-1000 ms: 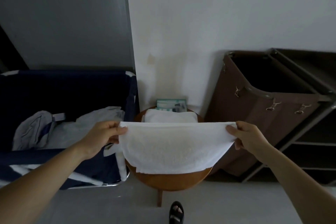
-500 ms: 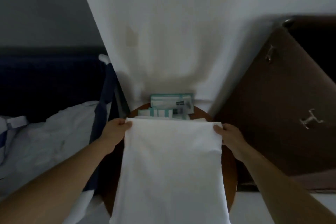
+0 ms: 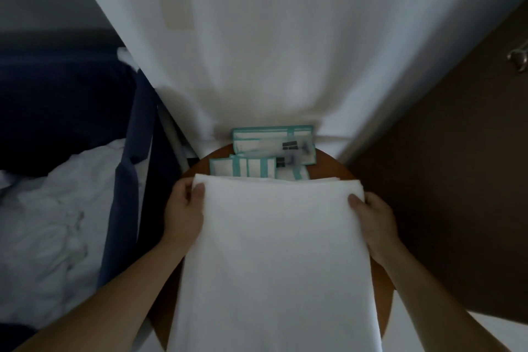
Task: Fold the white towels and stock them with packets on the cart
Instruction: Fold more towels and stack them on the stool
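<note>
A white towel [image 3: 274,260] lies spread lengthwise over the round wooden table [image 3: 334,163], its near end hanging past the front edge. My left hand [image 3: 185,208] pinches its far left corner, thumb on top. My right hand [image 3: 374,217] pinches the far right corner the same way. Just beyond the towel's far edge lie several white-and-teal packets [image 3: 271,151] against the wall. A sliver of another white towel [image 3: 320,179] shows under the far edge.
A dark blue laundry bin [image 3: 125,180] with crumpled white linen [image 3: 51,237] stands at the left. A brown fabric cart bag [image 3: 457,180] with a metal clip [image 3: 518,61] fills the right. A white wall rises straight ahead.
From hanging in the air a second ago, the towel was laid flat over the table. The view has tipped down and closer; both hands moved slightly forward with the far corners.
</note>
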### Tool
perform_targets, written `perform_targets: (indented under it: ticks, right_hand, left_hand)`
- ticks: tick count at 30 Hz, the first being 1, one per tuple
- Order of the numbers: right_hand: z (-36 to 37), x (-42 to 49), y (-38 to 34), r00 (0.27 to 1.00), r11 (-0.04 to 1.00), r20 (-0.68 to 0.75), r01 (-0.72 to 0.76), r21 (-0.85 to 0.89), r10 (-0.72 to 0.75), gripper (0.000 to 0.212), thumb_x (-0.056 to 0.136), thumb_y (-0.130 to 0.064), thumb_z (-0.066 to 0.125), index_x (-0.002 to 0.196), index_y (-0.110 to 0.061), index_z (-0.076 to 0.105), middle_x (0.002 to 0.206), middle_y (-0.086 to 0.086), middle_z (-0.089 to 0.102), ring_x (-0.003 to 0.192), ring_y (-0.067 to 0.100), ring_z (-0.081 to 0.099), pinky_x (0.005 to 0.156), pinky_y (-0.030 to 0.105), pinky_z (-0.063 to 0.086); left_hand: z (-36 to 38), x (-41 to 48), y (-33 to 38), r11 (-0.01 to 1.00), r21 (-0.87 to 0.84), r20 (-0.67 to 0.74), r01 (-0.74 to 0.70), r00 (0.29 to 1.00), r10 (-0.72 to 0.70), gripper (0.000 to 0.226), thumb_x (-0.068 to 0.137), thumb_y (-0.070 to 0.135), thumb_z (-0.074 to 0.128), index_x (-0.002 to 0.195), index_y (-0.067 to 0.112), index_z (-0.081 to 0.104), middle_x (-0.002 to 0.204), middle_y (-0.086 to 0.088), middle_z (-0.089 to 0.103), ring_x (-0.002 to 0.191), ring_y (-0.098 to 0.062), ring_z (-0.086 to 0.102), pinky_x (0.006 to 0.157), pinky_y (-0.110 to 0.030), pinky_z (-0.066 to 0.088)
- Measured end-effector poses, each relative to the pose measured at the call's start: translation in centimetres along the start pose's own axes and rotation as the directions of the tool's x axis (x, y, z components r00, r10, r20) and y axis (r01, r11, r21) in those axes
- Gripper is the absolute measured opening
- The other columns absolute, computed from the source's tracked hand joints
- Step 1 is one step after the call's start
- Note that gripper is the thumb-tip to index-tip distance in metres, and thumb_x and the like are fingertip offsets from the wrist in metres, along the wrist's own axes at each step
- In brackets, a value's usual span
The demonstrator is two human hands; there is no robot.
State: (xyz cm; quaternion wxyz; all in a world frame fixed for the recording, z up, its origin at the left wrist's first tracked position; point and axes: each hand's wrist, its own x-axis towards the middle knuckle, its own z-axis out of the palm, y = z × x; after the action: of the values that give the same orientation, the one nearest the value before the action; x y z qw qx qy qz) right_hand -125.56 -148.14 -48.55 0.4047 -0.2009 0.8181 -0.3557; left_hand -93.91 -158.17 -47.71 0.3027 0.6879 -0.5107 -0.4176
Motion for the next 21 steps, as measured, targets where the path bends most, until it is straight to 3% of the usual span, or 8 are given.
perform_targets:
  ticks: [3, 6, 10, 13, 16, 18, 21]
  right_hand:
    - [0.4, 1.4, -0.7, 1.000, 1.000, -0.019, 0.002, 0.008, -0.002, 0.022, 0.096, -0.030, 0.059, 0.103, -0.010, 0.063, 0.099, 0.010, 0.065, 0.089, 0.031, 0.063, 0.086, 0.052, 0.053]
    - [1.4, 1.9, 0.6, 0.998, 0.991, 0.041, -0.045, -0.126, 0.050, 0.030, 0.096, -0.033, 0.058, 0.118, -0.013, 0.060, 0.101, 0.001, 0.061, 0.091, 0.022, 0.059, 0.088, 0.047, 0.052]
    - [1.0, -0.3, 2.5, 0.999, 0.988, 0.018, -0.029, -0.151, 0.032, 0.042, 0.092, -0.042, 0.061, 0.127, -0.019, 0.055, 0.106, -0.004, 0.060, 0.097, 0.020, 0.060, 0.092, 0.049, 0.052]
    - [-0.6, -3.2, 4.8, 0.994, 0.989, 0.071, -0.073, -0.130, 0.082, 0.050, 0.079, -0.055, 0.066, 0.117, -0.023, 0.061, 0.103, -0.006, 0.066, 0.093, 0.021, 0.066, 0.088, 0.050, 0.055]
    - [-1.8, -7.7, 6.4, 0.990, 0.992, 0.092, -0.105, -0.069, 0.112, 0.029, 0.083, -0.037, 0.074, 0.104, -0.018, 0.065, 0.100, 0.001, 0.070, 0.086, 0.022, 0.069, 0.084, 0.044, 0.057]
    - [-2.7, -10.2, 7.5, 0.991, 0.991, 0.077, -0.102, -0.090, 0.109, 0.013, 0.086, -0.027, 0.074, 0.089, -0.025, 0.062, 0.094, 0.001, 0.068, 0.083, 0.023, 0.067, 0.081, 0.041, 0.056]
    - [-3.8, -13.1, 9.5, 0.997, 0.982, 0.028, -0.069, -0.177, 0.075, 0.019, 0.081, -0.029, 0.077, 0.090, -0.025, 0.061, 0.096, 0.002, 0.069, 0.088, 0.027, 0.067, 0.086, 0.045, 0.056]
  left_hand:
    - [0.8, 2.5, 0.1, 0.996, 0.089, 0.017, 0.029, 0.999, -0.031, 0.017, 0.102, 0.026, 0.050, 0.115, 0.017, 0.054, 0.097, 0.005, 0.058, 0.091, -0.018, 0.057, 0.070, -0.029, 0.043]
    - [1.7, 3.4, -1.4, 0.962, 0.227, 0.085, 0.150, 0.981, -0.173, 0.030, 0.101, 0.019, 0.052, 0.127, 0.004, 0.055, 0.115, -0.011, 0.060, 0.102, -0.026, 0.056, 0.084, -0.032, 0.044]
    - [1.2, 0.7, -2.4, 0.979, 0.136, 0.031, 0.151, 0.987, -0.157, 0.043, 0.095, 0.017, 0.061, 0.133, 0.004, 0.047, 0.123, -0.010, 0.054, 0.107, -0.025, 0.054, 0.090, -0.036, 0.045]
    - [0.0, -3.2, -4.0, 0.977, 0.150, 0.031, 0.152, 0.987, -0.159, 0.051, 0.093, 0.021, 0.064, 0.137, 0.006, 0.043, 0.127, -0.011, 0.051, 0.109, -0.026, 0.054, 0.094, -0.039, 0.047]
    - [-1.4, -8.2, -5.9, 0.968, 0.151, 0.107, 0.201, 0.970, -0.218, 0.049, 0.096, 0.023, 0.061, 0.137, 0.006, 0.043, 0.123, -0.006, 0.056, 0.101, -0.023, 0.056, 0.084, -0.032, 0.045]
    - [-2.4, -11.0, -7.0, 0.960, 0.161, 0.140, 0.229, 0.958, -0.252, 0.048, 0.097, 0.025, 0.059, 0.138, 0.005, 0.042, 0.115, -0.002, 0.055, 0.097, -0.021, 0.056, 0.082, -0.030, 0.044]
    - [-3.7, -13.7, -8.9, 0.945, 0.230, 0.128, 0.234, 0.955, -0.268, 0.049, 0.097, 0.030, 0.059, 0.135, 0.003, 0.045, 0.122, -0.008, 0.059, 0.104, -0.029, 0.058, 0.085, -0.032, 0.045]
